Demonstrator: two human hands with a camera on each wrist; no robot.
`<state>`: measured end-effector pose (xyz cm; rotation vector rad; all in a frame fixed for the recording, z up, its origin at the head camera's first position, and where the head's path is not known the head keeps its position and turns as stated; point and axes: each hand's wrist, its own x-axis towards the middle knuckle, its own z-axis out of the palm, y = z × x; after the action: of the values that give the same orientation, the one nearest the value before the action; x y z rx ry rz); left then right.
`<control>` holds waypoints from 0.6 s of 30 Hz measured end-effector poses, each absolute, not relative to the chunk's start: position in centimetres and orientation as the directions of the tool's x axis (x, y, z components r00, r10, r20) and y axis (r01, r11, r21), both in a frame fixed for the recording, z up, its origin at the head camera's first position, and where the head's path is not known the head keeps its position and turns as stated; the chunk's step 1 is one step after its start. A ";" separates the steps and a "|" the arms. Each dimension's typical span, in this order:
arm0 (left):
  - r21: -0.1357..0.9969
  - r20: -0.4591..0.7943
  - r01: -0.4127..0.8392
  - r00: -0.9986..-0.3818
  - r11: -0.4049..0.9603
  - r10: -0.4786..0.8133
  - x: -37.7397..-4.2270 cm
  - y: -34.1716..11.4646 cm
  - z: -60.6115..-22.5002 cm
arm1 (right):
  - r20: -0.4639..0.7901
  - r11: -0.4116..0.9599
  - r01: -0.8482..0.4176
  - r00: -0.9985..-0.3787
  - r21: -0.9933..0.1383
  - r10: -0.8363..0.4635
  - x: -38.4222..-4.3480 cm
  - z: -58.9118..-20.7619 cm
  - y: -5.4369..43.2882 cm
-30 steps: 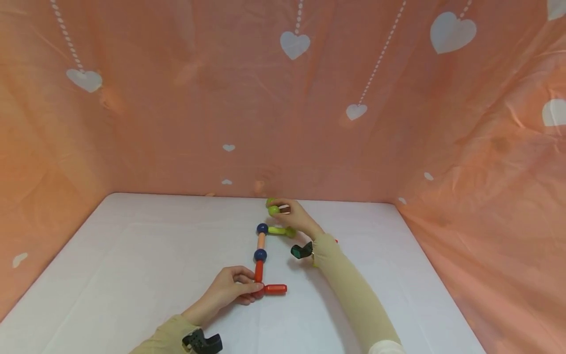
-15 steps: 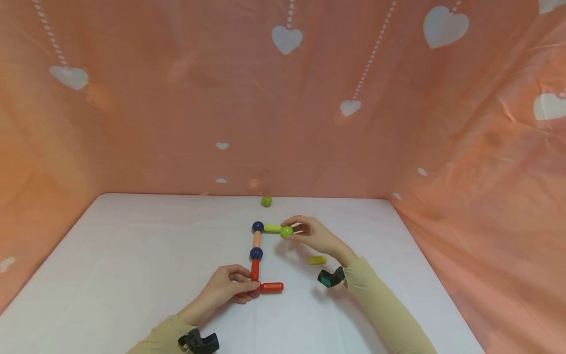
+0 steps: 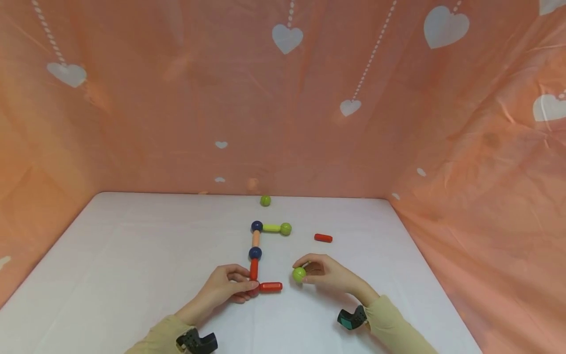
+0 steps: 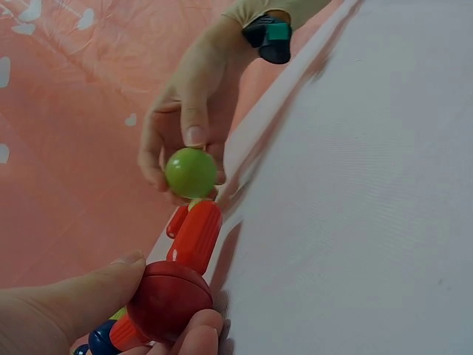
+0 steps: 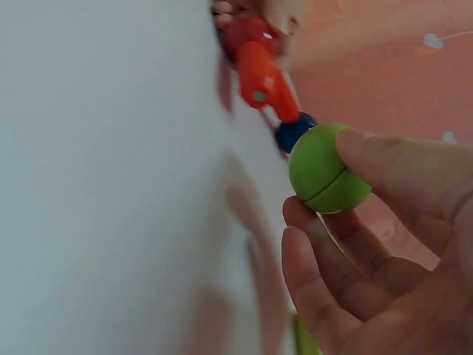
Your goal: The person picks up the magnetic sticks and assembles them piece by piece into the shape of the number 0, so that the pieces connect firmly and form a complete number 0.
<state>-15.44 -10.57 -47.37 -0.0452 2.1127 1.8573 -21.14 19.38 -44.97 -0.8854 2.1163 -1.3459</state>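
My left hand (image 3: 225,286) pinches a red ball (image 4: 170,302) at the near corner of a chain of rods and balls. From that ball a red rod (image 3: 270,286) points right, its far end bare, and another red rod (image 3: 254,269) runs away from me to a blue ball (image 3: 255,253). Beyond come a peach rod (image 3: 256,239), a second blue ball (image 3: 257,226), then a yellow-green rod (image 3: 271,228) ending in a green ball (image 3: 286,228). My right hand (image 3: 331,274) holds a separate green ball (image 5: 325,170) between thumb and fingers, a short way right of the bare rod end.
A loose red rod (image 3: 323,238) lies on the white table (image 3: 146,246) behind my right hand. Near the back edge sits another green ball (image 3: 265,200). Part of a yellow-green piece (image 5: 304,336) shows beneath the right hand. Orange cloth (image 3: 177,98) encloses the back and sides.
My right hand takes a green ball from near the back edge and brings it toward me, beside the red rod's bare end. My left hand stays on the red ball.
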 end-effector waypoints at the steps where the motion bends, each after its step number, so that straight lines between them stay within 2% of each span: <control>1: 0.958 -0.267 -0.239 -0.946 0.157 0.184 -15.5 -10.5 -47.4 | -0.051 0.306 -0.265 -0.675 -0.914 -0.736 -20.9 -45.2 19.4; 18: 0.958 -0.268 -0.242 -0.948 0.156 0.173 -15.5 -10.5 -47.5 | -0.069 0.352 -0.266 -0.704 -0.897 -0.707 -19.4 -46.5 17.8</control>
<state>-15.53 -10.48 -47.52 -0.0670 2.1240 1.8549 -19.42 17.83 -46.46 -0.8480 2.1705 -1.3162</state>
